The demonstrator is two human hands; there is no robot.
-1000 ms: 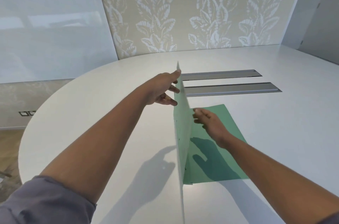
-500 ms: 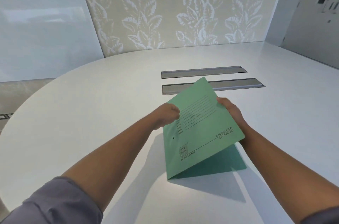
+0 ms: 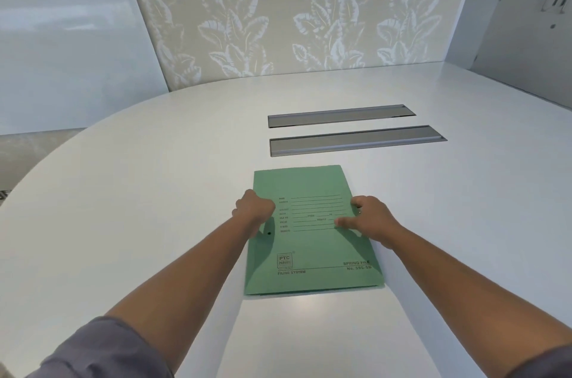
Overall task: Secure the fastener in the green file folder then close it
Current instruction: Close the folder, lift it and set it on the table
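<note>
The green file folder (image 3: 312, 241) lies closed and flat on the white table (image 3: 139, 192), printed cover up, spine on the left. My left hand (image 3: 255, 210) is curled into a fist and rests on the cover's left edge, by the spine. My right hand (image 3: 368, 219) lies on the cover's right edge with the thumb stretched across the printed lines and the fingers bent down onto the card. A small dark hole (image 3: 269, 233) shows near the spine. The fastener is hidden inside the folder.
Two long grey metal slot covers (image 3: 356, 141) are set into the table just beyond the folder. A leaf-patterned wall panel (image 3: 294, 12) stands behind the rounded table, and a grey wall (image 3: 526, 21) rises at the right.
The front cover stood upright, then swung down to the right. Now the folder is shut flat, with both hands resting on its cover.
</note>
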